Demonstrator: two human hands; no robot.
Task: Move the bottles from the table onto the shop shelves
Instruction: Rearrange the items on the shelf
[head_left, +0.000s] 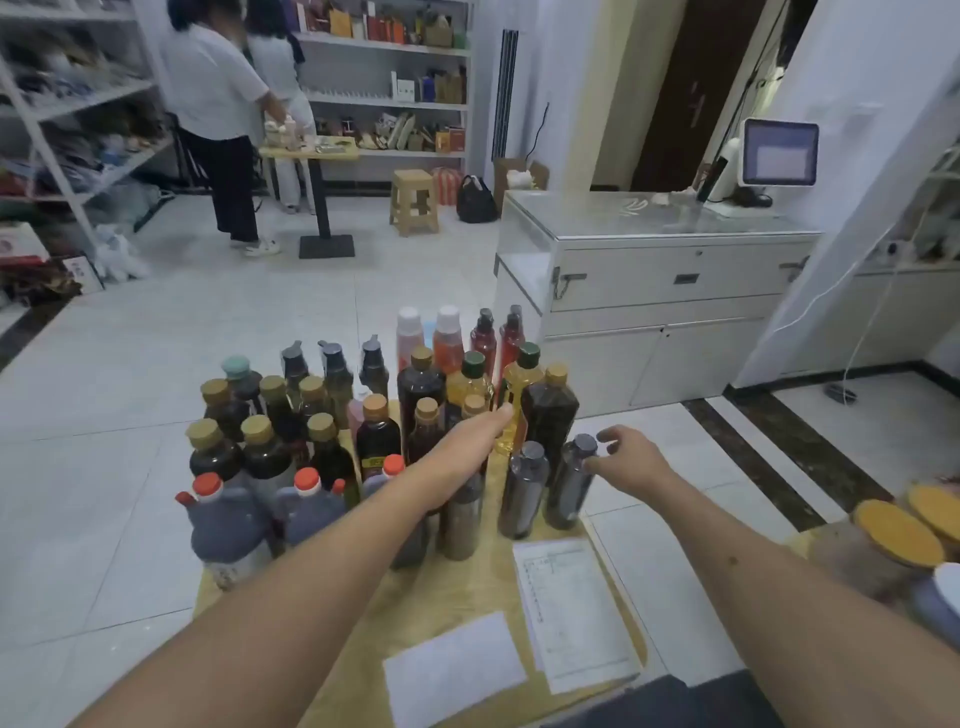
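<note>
A: Bottles crowd the far half of the desk, standing upright in tight rows: gold caps, red caps, a few pump tops at the back.

B: And the hands?

A: The left hand reaches in among them with fingers stretched out, tips touching the yellow oil bottle. Whether it grips anything, I cannot tell. The right hand has its fingers curled round the neck of a grey-capped dark bottle at the right edge of the group.

B: Anything else on the desk?

A: Two sheets of paper near its front edge. Shop shelves stand well apart, across the tiled floor, where two people stand at a small table.
</note>
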